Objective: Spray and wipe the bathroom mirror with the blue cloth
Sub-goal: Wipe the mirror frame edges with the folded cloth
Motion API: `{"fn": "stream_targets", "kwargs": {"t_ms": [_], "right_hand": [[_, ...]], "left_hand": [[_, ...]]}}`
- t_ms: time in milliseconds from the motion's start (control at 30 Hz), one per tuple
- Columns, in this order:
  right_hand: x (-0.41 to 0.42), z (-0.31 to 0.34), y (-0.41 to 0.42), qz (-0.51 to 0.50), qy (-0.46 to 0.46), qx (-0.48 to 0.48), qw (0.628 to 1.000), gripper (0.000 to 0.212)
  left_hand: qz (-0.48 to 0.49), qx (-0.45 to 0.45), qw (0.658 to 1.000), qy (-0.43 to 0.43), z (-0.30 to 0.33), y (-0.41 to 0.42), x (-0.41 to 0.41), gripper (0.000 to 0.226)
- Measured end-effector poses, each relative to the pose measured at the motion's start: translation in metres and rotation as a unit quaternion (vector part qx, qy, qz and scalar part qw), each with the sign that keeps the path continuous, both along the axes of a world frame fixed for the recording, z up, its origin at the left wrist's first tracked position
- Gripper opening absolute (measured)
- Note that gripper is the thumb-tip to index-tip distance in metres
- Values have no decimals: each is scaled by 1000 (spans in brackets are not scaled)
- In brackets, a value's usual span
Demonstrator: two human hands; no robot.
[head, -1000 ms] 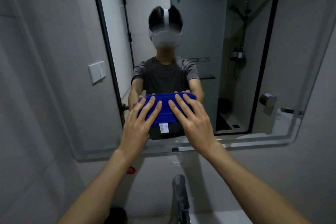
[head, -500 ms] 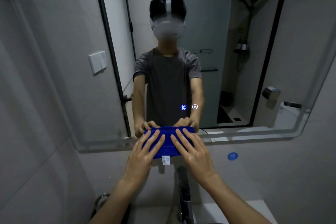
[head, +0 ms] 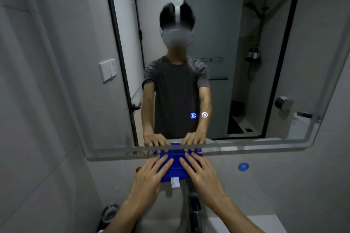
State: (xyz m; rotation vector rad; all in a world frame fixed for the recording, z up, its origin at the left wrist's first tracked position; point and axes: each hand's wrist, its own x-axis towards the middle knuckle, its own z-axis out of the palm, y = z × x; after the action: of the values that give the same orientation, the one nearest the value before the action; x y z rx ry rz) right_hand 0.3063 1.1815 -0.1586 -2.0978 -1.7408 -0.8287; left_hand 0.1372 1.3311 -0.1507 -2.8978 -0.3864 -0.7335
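Here, low in the middle of the frame, your left hand (head: 149, 178) lies flat on the blue cloth (head: 175, 168), fingers straight and spread, pressing the cloth's left half against the wall just under the mirror (head: 246, 62). The cloth sits folded into a thick pad at the mirror's bottom edge, its top lapping over the frosted border and its white tag (head: 174, 182) hanging from the lower hem. To the right of it, your right hand (head: 203, 174) does the same on the other half, fingers straight, palm down, holding nothing by a curl.

By the look of it, the cloth is soft, light and limp; it probably stays up only because you press it, and would drop toward the faucet (head: 195, 212) below if you lifted both palms. Keep flat pressure spread across the pad, not on the fingertips alone, so the folds do not slide apart. If you need to regrip, pinch the folded bulk near its middle, not the tag or a loose corner.

The glass is hard and smooth and looks slick; where it is wet the pad may skate, so push evenly. Farther right on the mirror, two small lit touch icons (head: 198, 115) glow; wiping over them may trigger them.
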Motion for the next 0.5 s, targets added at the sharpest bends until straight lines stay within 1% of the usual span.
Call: {"fn": "stream_targets", "kwargs": {"t_ms": [33,100,167,200,233,267,300,400,500], "right_hand": [[1,0,2,17,-1,-3,1000,57],[2,6,7,42,-3,-30,999,54],[2,30,13,62,-53,-11,997,48],[1,50,16,77,-81,21,993,42],[1,74,20,93,-107,59,988,36],[1,102,24,104,-132,96,981,35],[0,134,28,107,-158,124,974,38],[-4,244,38,90,-211,171,958,50],[-7,346,47,72,-245,210,944,58]], "left_hand": [[-14,5,1000,-1,3,2,-3,79],[-28,27,999,18,19,6,-12,61],[-39,72,996,21,46,12,-20,52],[-44,90,995,0,64,17,-25,51],[-47,103,993,-30,85,22,-29,53],[-45,119,990,-64,111,27,-34,55],[-40,148,983,-97,140,33,-36,58],[-17,211,964,-159,246,38,-41,62],[0,269,941,-206,346,39,-43,52]]}}
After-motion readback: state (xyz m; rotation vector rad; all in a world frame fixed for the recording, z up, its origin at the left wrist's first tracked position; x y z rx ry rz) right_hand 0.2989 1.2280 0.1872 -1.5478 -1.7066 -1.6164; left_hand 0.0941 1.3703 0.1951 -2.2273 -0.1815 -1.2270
